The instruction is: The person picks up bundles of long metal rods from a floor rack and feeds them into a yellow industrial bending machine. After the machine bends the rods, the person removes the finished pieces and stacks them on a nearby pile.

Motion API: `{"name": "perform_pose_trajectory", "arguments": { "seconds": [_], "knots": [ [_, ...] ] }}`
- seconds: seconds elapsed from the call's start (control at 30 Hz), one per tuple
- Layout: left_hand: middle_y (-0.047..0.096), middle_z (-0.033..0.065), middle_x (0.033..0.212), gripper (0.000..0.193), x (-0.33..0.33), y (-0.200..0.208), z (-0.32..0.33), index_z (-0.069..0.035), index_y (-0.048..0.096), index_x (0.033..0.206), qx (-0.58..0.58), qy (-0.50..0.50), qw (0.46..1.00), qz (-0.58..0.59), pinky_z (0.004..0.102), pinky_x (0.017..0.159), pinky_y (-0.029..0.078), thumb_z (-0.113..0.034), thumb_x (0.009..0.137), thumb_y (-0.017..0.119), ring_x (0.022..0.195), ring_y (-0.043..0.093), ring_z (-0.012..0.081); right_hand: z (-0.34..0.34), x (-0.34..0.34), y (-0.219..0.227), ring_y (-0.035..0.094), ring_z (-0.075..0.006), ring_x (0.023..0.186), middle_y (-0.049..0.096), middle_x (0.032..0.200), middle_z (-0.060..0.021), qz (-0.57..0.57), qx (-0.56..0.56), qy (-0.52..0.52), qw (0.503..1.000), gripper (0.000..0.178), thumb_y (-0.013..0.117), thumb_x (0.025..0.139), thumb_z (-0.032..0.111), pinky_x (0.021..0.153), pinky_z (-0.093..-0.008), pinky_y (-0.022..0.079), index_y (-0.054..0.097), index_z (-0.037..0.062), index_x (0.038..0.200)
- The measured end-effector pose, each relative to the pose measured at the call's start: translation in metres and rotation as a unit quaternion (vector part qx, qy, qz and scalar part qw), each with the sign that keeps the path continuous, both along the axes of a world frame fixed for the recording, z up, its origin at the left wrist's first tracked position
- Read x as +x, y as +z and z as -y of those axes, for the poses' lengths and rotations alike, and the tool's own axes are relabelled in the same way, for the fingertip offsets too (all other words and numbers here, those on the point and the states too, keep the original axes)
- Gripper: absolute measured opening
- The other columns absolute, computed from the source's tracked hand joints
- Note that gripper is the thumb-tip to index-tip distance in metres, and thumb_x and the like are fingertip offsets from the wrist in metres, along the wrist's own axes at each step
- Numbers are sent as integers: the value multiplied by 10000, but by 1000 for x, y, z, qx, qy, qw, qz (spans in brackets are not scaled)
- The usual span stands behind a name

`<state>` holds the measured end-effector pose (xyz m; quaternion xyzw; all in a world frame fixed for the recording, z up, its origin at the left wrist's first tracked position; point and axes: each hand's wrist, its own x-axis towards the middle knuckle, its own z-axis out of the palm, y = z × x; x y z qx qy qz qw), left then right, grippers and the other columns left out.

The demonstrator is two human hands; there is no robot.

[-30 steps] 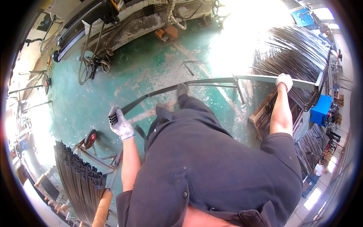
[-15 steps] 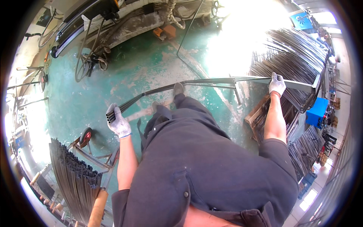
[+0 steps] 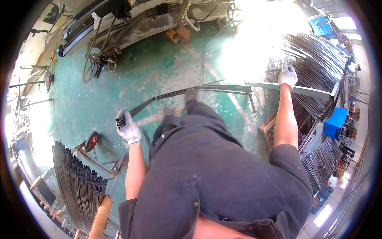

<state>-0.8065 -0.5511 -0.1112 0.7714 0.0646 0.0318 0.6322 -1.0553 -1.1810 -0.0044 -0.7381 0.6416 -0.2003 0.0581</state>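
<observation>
My left hand point(image 3: 129, 129), in a pale knit glove, is closed around one end of several dark bent metal tubes point(image 3: 171, 95). Their hollow ends show beside my thumb. The tubes cross in front of my legs, and their far ends reach the tip of a grey metal bar point(image 3: 294, 87) on the right, where I cannot tell whether they rest on it. My right hand point(image 3: 287, 76), gloved too, is just beyond that bar, at the edge of a large stack of bent metal rods point(image 3: 318, 65). Its fingers are curled, and anything in them is hidden.
At lower left, a rack point(image 3: 95, 161) with a wheel point(image 3: 91, 140) stands by a bundle of dark tubes point(image 3: 77, 187). A wooden crate point(image 3: 267, 126) and a blue box point(image 3: 335, 123) are on the right. Along the far side is a machine point(image 3: 139, 26) with hanging cables. A thin bent dark line point(image 3: 203, 59) crosses the floor.
My right hand has moved away from me, off the grey bar toward the rod stack. The thin dark line ahead has shifted right. My left hand keeps its hold on the tubes.
</observation>
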Motion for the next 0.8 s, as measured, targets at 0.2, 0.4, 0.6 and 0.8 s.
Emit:
{"name": "perform_pose_trajectory", "arguments": {
  "seconds": [0.2, 0.4, 0.6, 0.8],
  "knots": [
    [750, 101, 1145, 204, 5, -2, 1, 28, 705, 1197, 30, -8, 999, 10, 337, 989, 528, -44, 1010, 668, 1053, 684, 176, -84, 115, 17, 661, -159, 772, 737, 840, -112, 37, 89, 328, 940, 310, 659, 1001, 337, 731, -339, 536, 725, 35, 968],
    [750, 93, 1130, 203, 4, 3, 3, 21, 705, 1199, 33, -8, 999, 6, 334, 985, 529, -40, 1010, 662, 1052, 686, 179, -205, 188, -23, 706, -419, 883, 725, 897, -198, -19, 141, 541, 829, 223, 663, 969, 329, 776, -500, 557, 697, 110, 996],
    [748, 92, 1136, 211, 1, 2, 1, 26, 699, 1202, 32, -19, 999, -2, 337, 993, 530, -26, 1000, 672, 1059, 689, 185, -360, 226, 1, 705, -427, 853, 721, 908, -203, -20, 211, 662, 718, 216, 656, 955, 309, 748, -511, 560, 669, 96, 989],
    [692, 126, 1291, 305, 9, -21, -26, 32, 662, 1272, -369, -78, 921, -91, 385, 1068, 497, -140, 1066, 518, 1196, 644, 214, -451, 257, 10, 735, -407, 865, 756, 907, -176, 31, 301, 756, 580, 197, 644, 957, 294, 753, -485, 570, 691, 115, 1024]
  ]
}}
